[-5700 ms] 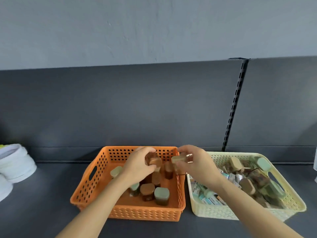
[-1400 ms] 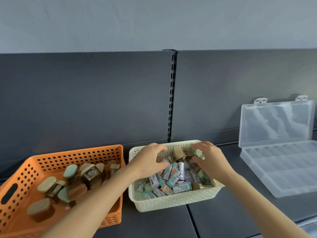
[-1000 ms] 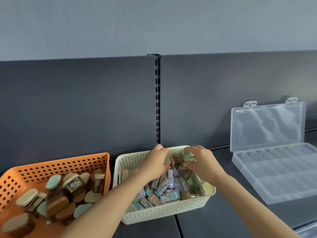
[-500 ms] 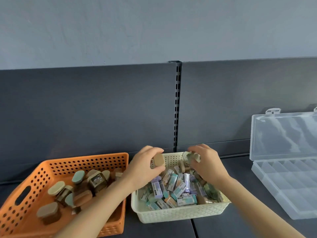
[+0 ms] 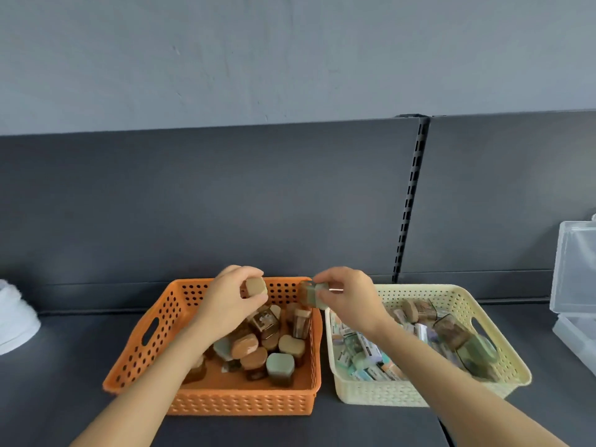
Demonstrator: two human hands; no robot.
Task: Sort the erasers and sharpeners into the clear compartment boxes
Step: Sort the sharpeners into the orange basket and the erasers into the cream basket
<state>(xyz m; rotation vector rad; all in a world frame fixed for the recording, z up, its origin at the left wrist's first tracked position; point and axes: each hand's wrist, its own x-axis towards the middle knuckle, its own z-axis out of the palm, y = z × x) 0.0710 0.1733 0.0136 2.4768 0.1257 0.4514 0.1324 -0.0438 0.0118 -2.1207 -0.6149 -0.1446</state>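
Plainly, the small tan-capped brown sharpener is pinched in the left hand's grip above the rear of the orange perforated plastic basket. A green-capped sharpener is pinched by the right hand just beside it, over that basket's right rear corner. The clear plastic compartment box lies well apart at the far right, beyond the cream woven-look basket, nearer the right hand.

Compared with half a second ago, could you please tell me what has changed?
Both hands moved left, from over the cream basket to the orange basket: the left hand grips a tan-capped sharpener, the right hand a green sharpener. Neither was let go; the baskets stay side by side.
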